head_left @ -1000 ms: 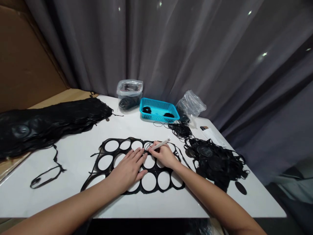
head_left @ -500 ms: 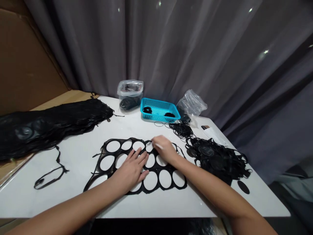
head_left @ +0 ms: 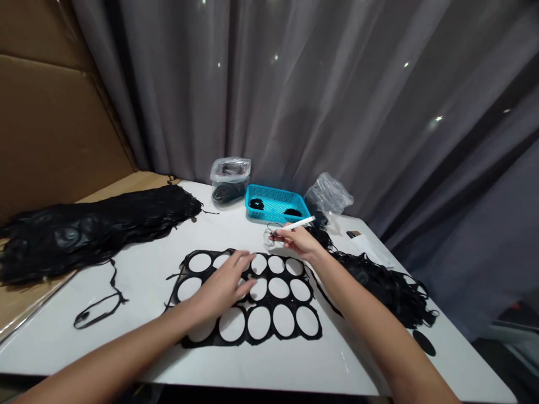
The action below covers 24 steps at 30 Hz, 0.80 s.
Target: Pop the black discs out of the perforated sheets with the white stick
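A black sheet (head_left: 272, 304) with rows of large round holes lies flat on the white table (head_left: 269, 367). Over its left half is my left hand (head_left: 227, 283), fingers stretched out and parted, holding nothing. Beyond the sheet's far edge, my right hand (head_left: 298, 240) is closed around a white pen-like tool (head_left: 301, 223), whose pale end points up to the right. Thin black rings (head_left: 273, 238) are at my right fingertips; whether they are pinched or hang on the tool's tip is too small to tell.
Behind stands a blue basket (head_left: 275, 217) with black ring bundles, between two clear plastic bags (head_left: 231, 182). A tangled black scrap pile (head_left: 379, 289) and a black disc (head_left: 423, 343) lie right. Stacked black sheets (head_left: 109, 216) and a loose strip (head_left: 99, 315) lie left.
My right hand has moved from the sheet's far row up and away toward the basket, with the white tool. My left hand's fingers have lifted somewhat. The view has shifted slightly.
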Motion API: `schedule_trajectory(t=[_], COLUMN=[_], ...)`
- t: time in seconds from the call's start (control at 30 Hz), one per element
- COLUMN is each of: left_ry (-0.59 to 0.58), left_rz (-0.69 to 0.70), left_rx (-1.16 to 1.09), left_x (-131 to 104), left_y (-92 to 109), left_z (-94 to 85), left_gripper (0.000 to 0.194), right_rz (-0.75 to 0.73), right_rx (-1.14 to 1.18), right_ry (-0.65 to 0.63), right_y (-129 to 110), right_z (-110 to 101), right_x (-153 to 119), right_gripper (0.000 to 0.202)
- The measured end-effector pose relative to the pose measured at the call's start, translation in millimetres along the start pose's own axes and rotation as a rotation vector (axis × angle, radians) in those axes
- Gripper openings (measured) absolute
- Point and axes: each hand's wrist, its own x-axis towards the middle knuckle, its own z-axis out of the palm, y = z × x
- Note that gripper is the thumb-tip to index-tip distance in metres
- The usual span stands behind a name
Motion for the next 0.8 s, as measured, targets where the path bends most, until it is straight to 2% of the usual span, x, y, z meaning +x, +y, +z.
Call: schedule_trajectory(t=[0.07,0.1,0.17,0.27,0.37,0.4,0.47,0.57,0.63,0.7,0.8], left_ry=[0.029,-0.001,-0.082,-0.166,-0.127,-0.099,-0.036,0.028,-0.003,-0.019,-0.020], left_rz=[-0.042,-0.047,-0.033,-0.022,-0.049,-0.061,-0.080,-0.066,-0.031,0.000,0.074], left_rx=[-0.195,-0.305,-0.385,-0.409,-0.343,-0.304,-0.206,-0.035,0.047,0.144,0.407], left_x=[16,24,37,51,58,56,47,15,-11,-34,-52], left_y=[-1,-3,-7,-17,-28,-31,-33,-28,-21,-17,-17], left_z=[-13.2,-18.4,-25.0,-27.1,-26.4,-26.6,-27.4,-23.4,-14.6,-3.1,10.5], left_gripper=[0.057,0.064,0.067,0.061,0.052,0.049,0.041,0.022,0.021,0.029,0.042], right_rz=[0.125,0.171,0.225,0.289,0.322,0.318,0.279,0.150,0.059,-0.026,-0.153], right_rx=[0.239,0.330,0.421,0.481,0.516,0.536,0.555,0.424,0.236,0.041,-0.195], right_ry=[-0.169,-0.235,-0.320,-0.445,-0.541,-0.517,-0.371,-0.134,-0.116,-0.158,-0.183], right_y=[-5,-8,-11,-12,-8,-6,1,15,24,31,36], right_z=[14,21,31,40,44,45,48,56,64,73,84], right_x=[-16,-25,-40,-59,-63,-60,-51,-37,-35,-39,-48], right_gripper=[0.032,0.033,0.034,0.033,0.030,0.031,0.033,0.035,0.032,0.024,0.013])
